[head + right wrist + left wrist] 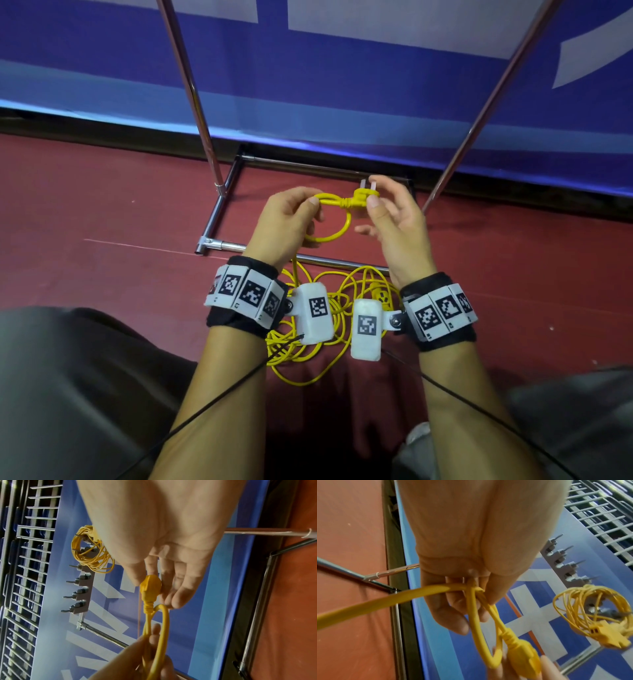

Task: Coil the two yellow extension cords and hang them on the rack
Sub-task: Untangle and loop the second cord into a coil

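Note:
In the head view my left hand (315, 207) pinches a small loop of the yellow extension cord (329, 236) at chest height. My right hand (371, 192) pinches that cord's yellow plug (361, 197), prongs pointing away. The rest of this cord lies in a loose tangle (308, 346) on the red floor between my wrists. The left wrist view shows my left hand's fingers (453, 616) curled round the loop (476, 615). A second yellow cord (594, 609), coiled, hangs on the rack's hook rail (556, 557). The right wrist view shows the same coil (91, 550) and the plug (150, 586).
The rack's chrome base frame (219, 209) lies on the floor ahead, with two slanted chrome posts (191, 92) rising from it. A blue banner wall (342, 85) stands behind. Several free hooks (75, 593) stick out of the rail. My knees flank the tangle.

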`<control>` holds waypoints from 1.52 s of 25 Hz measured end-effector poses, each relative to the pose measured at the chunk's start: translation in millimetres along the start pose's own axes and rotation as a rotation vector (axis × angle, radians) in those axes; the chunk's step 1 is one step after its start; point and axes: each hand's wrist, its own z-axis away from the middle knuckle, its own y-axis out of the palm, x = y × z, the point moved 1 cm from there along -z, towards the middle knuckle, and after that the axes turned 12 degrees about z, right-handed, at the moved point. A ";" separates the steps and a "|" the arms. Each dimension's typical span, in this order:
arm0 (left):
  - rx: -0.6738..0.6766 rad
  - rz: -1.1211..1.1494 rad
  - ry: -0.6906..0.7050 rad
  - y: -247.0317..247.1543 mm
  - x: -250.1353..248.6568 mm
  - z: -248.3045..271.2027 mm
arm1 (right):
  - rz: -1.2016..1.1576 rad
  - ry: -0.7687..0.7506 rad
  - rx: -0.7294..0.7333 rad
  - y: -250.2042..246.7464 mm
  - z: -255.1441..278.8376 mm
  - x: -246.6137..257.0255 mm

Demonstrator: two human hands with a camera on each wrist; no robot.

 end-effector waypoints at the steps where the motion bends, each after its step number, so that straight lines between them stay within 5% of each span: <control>1: 0.012 -0.049 0.003 2.4 2.6 0.3 | 0.025 -0.020 0.010 -0.1 0.8 1.6; 10: -0.105 0.098 0.088 10.3 -4.3 1.9 | -0.049 0.050 0.216 11.9 10.7 3.4; 16: 0.066 0.102 0.028 19.9 -4.2 4.7 | 0.132 -0.063 0.010 7.2 4.9 1.8; 21: -0.168 0.218 -0.006 16.0 3.8 -4.5 | 0.147 -0.045 -0.188 2.1 2.2 -0.4; 25: -0.296 0.077 0.064 9.6 14.1 -9.1 | 0.183 -0.035 -0.266 1.4 -1.4 -5.1; 29: -0.376 0.095 0.236 2.5 8.1 -13.1 | 0.686 0.091 -0.139 -3.6 -3.3 -20.8; 31: -0.288 0.083 0.229 2.2 4.0 -12.3 | 0.825 0.050 -0.075 -4.3 -0.2 -15.4; 35: 0.094 0.016 0.187 19.4 -4.6 -3.3 | 0.874 -0.325 0.031 -1.0 -3.1 5.1; 38: 0.093 -0.088 0.242 21.0 -8.2 -0.6 | 0.940 -0.212 -0.020 -3.2 -5.8 -0.2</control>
